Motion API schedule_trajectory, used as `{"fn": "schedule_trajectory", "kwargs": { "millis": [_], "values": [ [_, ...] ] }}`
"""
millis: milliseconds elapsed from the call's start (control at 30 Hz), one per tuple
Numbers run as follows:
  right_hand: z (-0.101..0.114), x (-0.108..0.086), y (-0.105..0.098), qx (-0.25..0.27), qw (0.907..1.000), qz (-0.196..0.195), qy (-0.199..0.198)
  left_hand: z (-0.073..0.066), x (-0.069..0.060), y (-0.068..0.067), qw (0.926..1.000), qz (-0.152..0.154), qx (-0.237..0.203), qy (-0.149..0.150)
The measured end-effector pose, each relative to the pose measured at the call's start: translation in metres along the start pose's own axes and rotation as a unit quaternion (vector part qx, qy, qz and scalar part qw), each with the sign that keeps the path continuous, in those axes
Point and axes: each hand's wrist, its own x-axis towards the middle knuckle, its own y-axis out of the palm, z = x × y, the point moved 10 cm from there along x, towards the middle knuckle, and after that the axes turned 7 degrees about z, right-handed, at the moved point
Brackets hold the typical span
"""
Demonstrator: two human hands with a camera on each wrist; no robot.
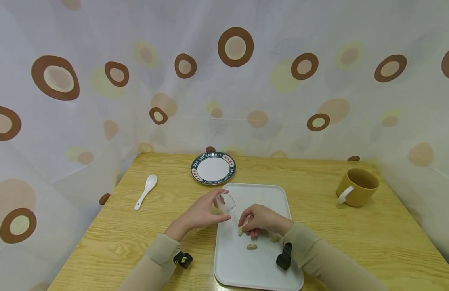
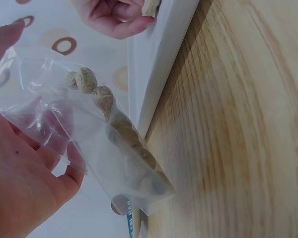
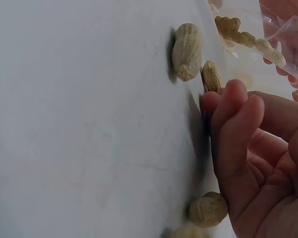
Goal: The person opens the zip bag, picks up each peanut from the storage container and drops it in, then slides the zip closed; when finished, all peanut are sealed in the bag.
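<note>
My left hand [image 1: 202, 212] holds a clear plastic bag [image 2: 84, 126] at its mouth, over the left edge of a white tray [image 1: 257, 268]. Several unshelled peanuts [image 2: 124, 129] lie inside the bag, seen through the plastic. Low over the tray, my right hand [image 1: 264, 220] has a peanut [image 1: 240, 231] at the tips of its thumb and fingers, to the right of the bag. Another peanut [image 1: 251, 246] lies loose in front of that hand. One more peanut [image 1: 275, 239] rests near the right wrist. In the right wrist view, a peanut [image 3: 208, 209] sits beside the curled fingers.
Behind the tray is a round plate [image 1: 212, 169] with a dark lettered rim. A white spoon [image 1: 150, 182] lies on the wooden table [image 1: 173, 178] at the left. At the right stands a mustard-coloured mug [image 1: 359, 190] with a white handle. Patterned sheeting [image 1: 210, 101] hangs around the table.
</note>
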Motion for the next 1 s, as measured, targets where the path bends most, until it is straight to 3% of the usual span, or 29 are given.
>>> {"fn": "schedule_trajectory", "kwargs": {
  "millis": [233,767,1000],
  "values": [
    [0.003,-0.007,-0.009,0.007,1.0000,-0.003,-0.004,0.000,0.001,0.001,1.0000,0.004,0.002,-0.003],
    [0.022,-0.029,-0.048,0.036,0.9978,-0.054,-0.014,-0.001,0.004,0.008,0.9997,0.011,0.007,-0.021],
    [0.036,-0.037,-0.056,0.048,0.9963,-0.060,-0.037,-0.005,0.006,0.009,0.9999,0.012,0.009,-0.007]
  ]
}}
